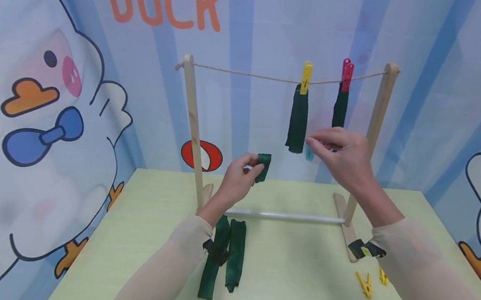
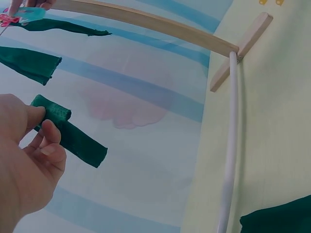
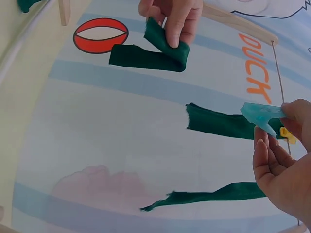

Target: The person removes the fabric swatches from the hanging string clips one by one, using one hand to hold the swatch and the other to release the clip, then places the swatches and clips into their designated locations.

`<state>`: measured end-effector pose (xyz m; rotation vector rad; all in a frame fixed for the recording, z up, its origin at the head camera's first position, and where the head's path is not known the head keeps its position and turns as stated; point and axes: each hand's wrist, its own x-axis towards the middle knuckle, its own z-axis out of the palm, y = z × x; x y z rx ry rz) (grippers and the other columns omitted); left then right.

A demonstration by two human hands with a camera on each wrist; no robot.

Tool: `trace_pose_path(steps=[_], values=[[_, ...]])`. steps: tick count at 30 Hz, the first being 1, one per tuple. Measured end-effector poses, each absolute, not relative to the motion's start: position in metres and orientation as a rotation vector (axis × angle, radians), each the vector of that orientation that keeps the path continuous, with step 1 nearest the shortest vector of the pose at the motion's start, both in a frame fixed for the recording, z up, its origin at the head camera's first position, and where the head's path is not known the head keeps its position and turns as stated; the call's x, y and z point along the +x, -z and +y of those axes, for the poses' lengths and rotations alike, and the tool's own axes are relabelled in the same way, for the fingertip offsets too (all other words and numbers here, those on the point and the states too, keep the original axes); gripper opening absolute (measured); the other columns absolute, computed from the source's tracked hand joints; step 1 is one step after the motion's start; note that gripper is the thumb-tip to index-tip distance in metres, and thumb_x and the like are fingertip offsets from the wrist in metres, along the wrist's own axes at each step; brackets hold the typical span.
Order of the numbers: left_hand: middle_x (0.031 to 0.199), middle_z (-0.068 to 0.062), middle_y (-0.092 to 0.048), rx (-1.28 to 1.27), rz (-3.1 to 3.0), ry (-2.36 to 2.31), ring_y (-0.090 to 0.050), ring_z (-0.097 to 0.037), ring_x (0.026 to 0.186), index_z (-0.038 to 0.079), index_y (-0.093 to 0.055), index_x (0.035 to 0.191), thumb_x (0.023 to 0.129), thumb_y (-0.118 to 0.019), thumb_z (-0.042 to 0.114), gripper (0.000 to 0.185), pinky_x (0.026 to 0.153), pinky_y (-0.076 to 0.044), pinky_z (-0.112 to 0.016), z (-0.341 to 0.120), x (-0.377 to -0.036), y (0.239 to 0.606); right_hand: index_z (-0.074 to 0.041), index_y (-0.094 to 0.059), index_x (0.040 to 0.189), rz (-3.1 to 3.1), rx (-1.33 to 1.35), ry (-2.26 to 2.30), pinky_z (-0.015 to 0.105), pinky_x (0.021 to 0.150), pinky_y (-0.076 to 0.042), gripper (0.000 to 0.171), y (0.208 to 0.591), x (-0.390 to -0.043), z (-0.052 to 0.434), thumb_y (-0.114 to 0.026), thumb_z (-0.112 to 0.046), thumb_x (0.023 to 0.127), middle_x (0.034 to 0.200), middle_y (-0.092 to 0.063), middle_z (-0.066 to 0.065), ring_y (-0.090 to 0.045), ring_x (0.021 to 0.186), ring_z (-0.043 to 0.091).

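Note:
My left hand (image 1: pixel 241 176) pinches a folded dark green fabric strip (image 1: pixel 263 168) below the rope, left of the hanging strips. In the left wrist view, the strip's (image 2: pixel 83 144) longer end hangs past the fingers. A light blue clothespin (image 3: pixel 262 115) is between the thumb and fingers of my right hand (image 1: pixel 345 155), near the hanging cloth. One green strip (image 1: pixel 298 122) hangs from the rope by a yellow clothespin (image 1: pixel 306 78). Another green strip (image 1: pixel 340 107), partly behind my right hand, hangs by a red clothespin (image 1: pixel 346 75).
A rope (image 1: pixel 249 74) spans two wooden posts (image 1: pixel 194 119), joined low down by a white rod (image 1: pixel 286 216). Two green strips (image 1: pixel 235 254) lie on the pale table (image 1: pixel 295 287), partly under my left forearm. Yellow clothespins (image 1: pixel 365 285) lie at the right, by my right sleeve.

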<state>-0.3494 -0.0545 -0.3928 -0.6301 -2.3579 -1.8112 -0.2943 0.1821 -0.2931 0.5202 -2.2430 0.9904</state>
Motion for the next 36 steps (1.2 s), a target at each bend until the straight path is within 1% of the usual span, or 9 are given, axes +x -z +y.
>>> trace_pose_path(steps=[3,5,7,10,13,18,21,28,36], values=[[0.104,-0.01,-0.06,-0.626,-2.365,1.808,-0.058,-0.024,0.074,0.005,-0.064,0.117,0.103,-0.058,0.016,0.019,0.066,-0.049,-0.029,-0.054,-0.348,0.397,-0.006,-0.079,0.103,-2.251,0.503,-0.975,0.013,0.07,-0.047,0.014,0.302,-0.291,0.189,-0.073,-0.015,0.093,0.098,-0.073,0.007,-0.062,0.082,0.016],[0.104,-0.011,-0.06,-0.621,-2.377,1.807,-0.057,-0.022,0.073,0.004,-0.064,0.118,0.103,-0.058,0.017,0.02,0.065,-0.049,-0.028,-0.054,-0.347,0.401,-0.005,-0.079,0.101,-2.258,0.492,-0.98,0.012,0.069,-0.046,0.013,0.308,-0.289,0.195,-0.073,-0.013,0.093,0.094,-0.073,0.008,-0.062,0.08,0.017],[0.105,-0.011,-0.061,-0.613,-2.391,1.816,-0.057,-0.024,0.075,0.004,-0.064,0.119,0.103,-0.058,0.017,0.021,0.065,-0.049,-0.028,-0.054,-0.345,0.405,-0.003,-0.078,0.103,-2.271,0.47,-0.995,0.011,0.069,-0.045,0.015,0.314,-0.287,0.2,-0.073,-0.013,0.093,0.093,-0.072,0.01,-0.062,0.08,0.02],[0.105,-0.011,-0.061,-0.597,-2.412,1.841,-0.058,-0.034,0.079,0.004,-0.063,0.12,0.103,-0.057,0.017,0.022,0.065,-0.048,-0.027,-0.055,-0.342,0.413,-0.001,-0.073,0.112,-2.31,0.414,-1.043,0.009,0.069,-0.045,0.023,0.321,-0.285,0.209,-0.073,-0.014,0.093,0.096,-0.071,0.014,-0.064,0.081,0.024],[0.104,-0.012,-0.06,-0.592,-2.417,1.872,-0.057,-0.035,0.078,0.004,-0.063,0.12,0.104,-0.057,0.016,0.022,0.065,-0.046,-0.027,-0.055,-0.339,0.422,0.0,-0.066,0.121,-2.363,0.343,-1.058,0.007,0.071,-0.045,0.033,0.329,-0.282,0.22,-0.073,-0.015,0.093,0.102,-0.07,0.017,-0.066,0.085,0.027],[0.101,-0.01,-0.06,-0.596,-2.429,1.888,-0.053,-0.019,0.069,0.004,-0.063,0.116,0.103,-0.058,0.017,0.019,0.063,-0.046,-0.028,-0.054,-0.332,0.433,0.003,-0.063,0.125,-2.432,0.256,-1.0,0.006,0.07,-0.042,0.039,0.346,-0.274,0.245,-0.071,-0.021,0.095,0.103,-0.069,0.019,-0.067,0.089,0.03],[0.099,-0.01,-0.06,-0.593,-2.431,1.892,-0.053,-0.018,0.068,0.003,-0.064,0.114,0.103,-0.058,0.017,0.019,0.062,-0.045,-0.028,-0.054,-0.328,0.439,0.003,-0.064,0.125,-2.458,0.216,-0.947,0.01,0.069,-0.042,0.04,0.357,-0.268,0.263,-0.069,-0.025,0.096,0.104,-0.069,0.02,-0.067,0.09,0.033],[0.098,-0.008,-0.06,-0.523,-2.456,1.902,-0.053,-0.02,0.066,0.004,-0.065,0.11,0.102,-0.059,0.017,0.017,0.06,-0.044,-0.027,-0.058,-0.325,0.455,0.003,-0.064,0.125,-2.514,0.085,-0.904,0.028,0.068,-0.051,0.044,0.389,-0.256,0.297,-0.066,-0.031,0.098,0.108,-0.068,0.025,-0.067,0.095,0.039],[0.096,-0.006,-0.059,-0.48,-2.453,1.955,-0.051,-0.014,0.062,0.002,-0.064,0.111,0.102,-0.061,0.018,0.018,0.06,-0.044,-0.028,-0.061,-0.322,0.467,0.005,-0.064,0.125,-2.55,0.0,-0.893,0.027,0.062,-0.049,0.044,0.425,-0.242,0.321,-0.064,-0.031,0.099,0.104,-0.069,0.025,-0.065,0.093,0.04]])
